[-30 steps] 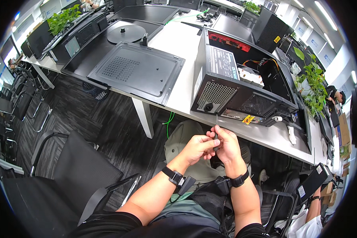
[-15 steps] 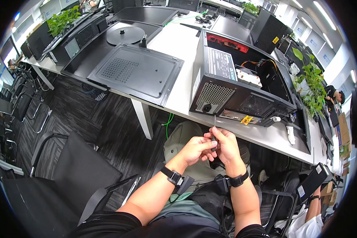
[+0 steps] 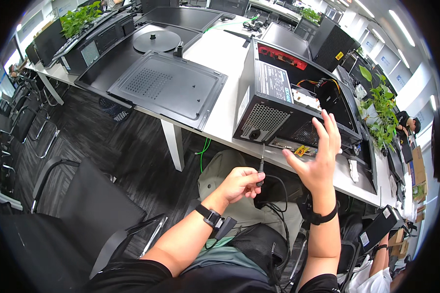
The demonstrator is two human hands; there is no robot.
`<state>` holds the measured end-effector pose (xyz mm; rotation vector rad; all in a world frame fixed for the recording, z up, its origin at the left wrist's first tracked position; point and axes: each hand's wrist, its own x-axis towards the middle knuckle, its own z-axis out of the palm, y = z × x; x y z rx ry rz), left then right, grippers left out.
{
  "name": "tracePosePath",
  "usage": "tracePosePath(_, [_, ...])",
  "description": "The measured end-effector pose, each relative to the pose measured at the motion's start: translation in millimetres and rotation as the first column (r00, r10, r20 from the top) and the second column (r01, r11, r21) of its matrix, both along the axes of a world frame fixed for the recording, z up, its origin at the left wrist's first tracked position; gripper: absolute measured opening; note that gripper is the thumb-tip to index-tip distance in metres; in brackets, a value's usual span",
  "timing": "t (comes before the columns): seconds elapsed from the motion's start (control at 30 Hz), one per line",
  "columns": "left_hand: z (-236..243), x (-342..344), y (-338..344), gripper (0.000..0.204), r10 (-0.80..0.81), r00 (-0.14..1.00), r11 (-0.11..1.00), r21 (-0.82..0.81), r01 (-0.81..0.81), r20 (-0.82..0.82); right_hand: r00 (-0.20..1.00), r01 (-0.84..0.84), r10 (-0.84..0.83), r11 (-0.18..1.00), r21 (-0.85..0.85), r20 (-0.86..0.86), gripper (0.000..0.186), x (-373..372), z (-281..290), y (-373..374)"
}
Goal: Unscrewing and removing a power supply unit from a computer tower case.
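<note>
A screwdriver [image 3: 261,168] with a dark handle and thin shaft is pinched in my left hand [image 3: 240,184], its shaft pointing up toward the table edge. My right hand [image 3: 321,158] is raised beside it with fingers spread and holds nothing. Beyond both hands an open black computer case [image 3: 302,128] lies on its side on the white table [image 3: 230,51]. Its rear panel, with a power supply [image 3: 264,124] and an orange-yellow tag [image 3: 302,150], faces me. Part of that panel is hidden by my right hand.
A black side panel [image 3: 176,88] lies left of the case, partly past the table edge, near a round monitor base [image 3: 156,41]. White crumpled paper [image 3: 353,170] rests at the right. A black chair [image 3: 98,205] stands left of me; a black cable [image 3: 282,198] hangs by my legs.
My right hand has let go of the screwdriver, moved right and up, and spread its fingers. My left hand keeps hold of the screwdriver in about the same place.
</note>
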<state>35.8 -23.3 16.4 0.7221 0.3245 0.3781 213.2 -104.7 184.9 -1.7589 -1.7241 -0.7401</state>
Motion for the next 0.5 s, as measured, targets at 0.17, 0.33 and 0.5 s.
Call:
tracePosePath(0.17, [3, 2, 0, 0.032, 0.036, 0.996, 0.994, 0.104, -0.028, -0.078, 0.997, 0.031, -0.029, 0.999, -0.031, 0.071, 0.083, 8, 4, 23])
tracePosePath(0.33, [4, 7, -4, 0.028, 0.032, 0.997, 0.999, 0.036, -0.03, -0.071, 0.998, 0.049, -0.053, 0.992, 0.12, 0.033, 0.066, 13, -5, 43])
tracePosePath(0.5, [0, 9, -9, 0.027, 0.028, 0.999, 0.998, 0.059, -0.029, 0.02, 0.988, 0.151, -0.153, 0.963, 0.222, -0.01, 0.052, 12, -13, 63])
